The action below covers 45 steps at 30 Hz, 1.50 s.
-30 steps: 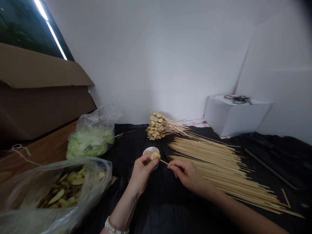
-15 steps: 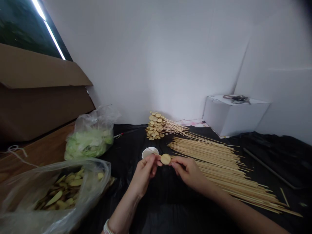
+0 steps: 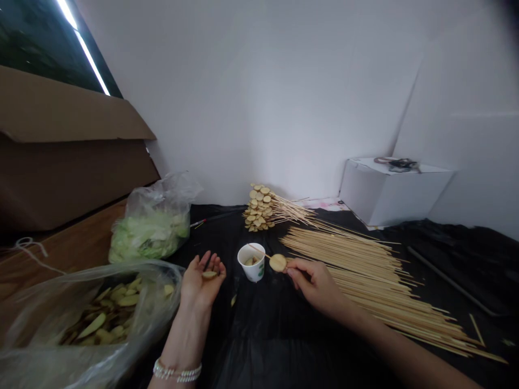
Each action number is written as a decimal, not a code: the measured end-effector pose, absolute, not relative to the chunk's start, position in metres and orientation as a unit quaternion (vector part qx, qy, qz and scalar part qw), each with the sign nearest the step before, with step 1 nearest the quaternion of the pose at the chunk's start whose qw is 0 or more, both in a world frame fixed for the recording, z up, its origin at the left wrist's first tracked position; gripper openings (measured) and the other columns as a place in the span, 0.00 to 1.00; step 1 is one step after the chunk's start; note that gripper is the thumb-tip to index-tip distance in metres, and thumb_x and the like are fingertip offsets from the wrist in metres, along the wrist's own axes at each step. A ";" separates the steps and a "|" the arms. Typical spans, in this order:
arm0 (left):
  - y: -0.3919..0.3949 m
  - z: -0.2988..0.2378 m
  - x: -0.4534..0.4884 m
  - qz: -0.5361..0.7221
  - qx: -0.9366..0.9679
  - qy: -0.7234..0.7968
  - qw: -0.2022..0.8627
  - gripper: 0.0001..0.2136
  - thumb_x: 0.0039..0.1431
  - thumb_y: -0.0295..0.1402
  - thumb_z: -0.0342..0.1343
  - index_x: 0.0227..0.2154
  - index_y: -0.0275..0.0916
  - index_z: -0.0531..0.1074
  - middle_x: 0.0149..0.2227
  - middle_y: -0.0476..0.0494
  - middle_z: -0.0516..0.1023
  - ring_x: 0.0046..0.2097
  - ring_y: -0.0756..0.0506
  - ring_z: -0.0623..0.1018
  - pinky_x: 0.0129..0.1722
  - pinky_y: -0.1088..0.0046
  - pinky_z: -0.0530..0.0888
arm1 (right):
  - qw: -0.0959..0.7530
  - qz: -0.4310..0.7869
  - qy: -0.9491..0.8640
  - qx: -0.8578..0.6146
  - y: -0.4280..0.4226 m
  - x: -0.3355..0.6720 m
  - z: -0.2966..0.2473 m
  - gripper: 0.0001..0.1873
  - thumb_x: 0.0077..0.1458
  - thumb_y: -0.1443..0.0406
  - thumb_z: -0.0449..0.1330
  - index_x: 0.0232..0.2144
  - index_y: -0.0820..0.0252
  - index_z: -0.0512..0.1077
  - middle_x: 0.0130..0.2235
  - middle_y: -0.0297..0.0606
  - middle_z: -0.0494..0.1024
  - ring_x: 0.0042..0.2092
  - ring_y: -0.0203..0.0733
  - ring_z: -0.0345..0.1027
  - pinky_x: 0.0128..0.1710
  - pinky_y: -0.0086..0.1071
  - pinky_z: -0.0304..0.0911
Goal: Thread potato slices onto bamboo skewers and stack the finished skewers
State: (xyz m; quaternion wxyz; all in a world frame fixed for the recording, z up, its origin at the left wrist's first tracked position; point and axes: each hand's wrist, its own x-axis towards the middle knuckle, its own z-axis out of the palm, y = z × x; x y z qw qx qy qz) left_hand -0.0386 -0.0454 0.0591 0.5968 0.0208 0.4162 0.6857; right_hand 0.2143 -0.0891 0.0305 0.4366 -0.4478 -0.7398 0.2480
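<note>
From where I stand, the black-plastic-covered worktop (image 3: 263, 340) shows plenty of threading left: a broad spread of bare, pale wooden skewers (image 3: 377, 281) fills its right side. The finished share looks smaller, a heap of round, pale-yellow slices on sticks (image 3: 258, 208) at the far edge, by the wall. One more, a round yellow slice on a thin wooden stick (image 3: 278, 263), is pinched in the right hand (image 3: 314, 278), its bare length reaching over the cup. The left hand (image 3: 199, 289) is palm up, fingers loosely curled, a loose thin-skinned slice (image 3: 209, 275) resting on them.

As for containers, a big brown cardboard box (image 3: 73, 178) sits beyond the left edge, contents hidden. At the near left, a wide-mouthed clear plastic bag (image 3: 93, 367) holds many unthreaded slices; behind it, a smaller clear plastic bag (image 3: 158, 192) holds pale-green pieces. Mid-worktop stands a white paper cup with green print (image 3: 252, 274), something pale and brownish inside, too small to identify.
</note>
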 end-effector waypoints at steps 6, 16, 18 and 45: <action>-0.050 0.063 -0.035 0.643 0.096 0.279 0.707 0.14 0.64 0.33 0.41 0.38 0.30 0.70 0.22 0.52 0.60 0.17 0.56 0.58 0.11 0.83 0.56 | 0.434 0.232 -0.748 -0.445 -0.090 0.214 0.031 0.12 0.60 0.65 0.52 0.30 0.60 0.74 0.23 0.32 0.71 0.26 0.34 0.63 0.27 0.26 0.54; -0.052 0.062 -0.030 0.630 0.180 0.360 0.664 0.34 0.31 0.10 0.43 0.46 0.32 0.71 0.39 0.38 0.74 0.29 0.54 0.73 0.26 0.81 0.72 | 0.434 0.186 -0.769 -0.430 -0.084 0.218 0.019 0.12 0.61 0.66 0.51 0.31 0.60 0.74 0.30 0.36 0.77 0.32 0.37 0.69 0.33 0.28 0.62; -0.050 0.059 -0.027 0.636 0.185 0.377 0.648 0.32 0.34 0.07 0.43 0.44 0.31 0.72 0.38 0.40 0.75 0.31 0.54 0.75 0.28 0.82 0.73 | 0.429 0.153 -0.783 -0.423 -0.081 0.221 0.011 0.12 0.62 0.67 0.50 0.34 0.59 0.74 0.33 0.38 0.79 0.34 0.38 0.71 0.36 0.30 0.65; -0.051 0.047 -0.003 0.705 0.278 0.405 0.512 0.21 0.44 0.31 0.68 0.44 0.42 0.73 0.35 0.50 0.78 0.38 0.49 0.80 0.40 0.75 0.75 | 0.457 -0.040 -0.793 -0.400 -0.079 0.233 -0.017 0.18 0.59 0.71 0.53 0.50 0.52 0.71 0.38 0.39 0.81 0.37 0.43 0.77 0.34 0.33 0.72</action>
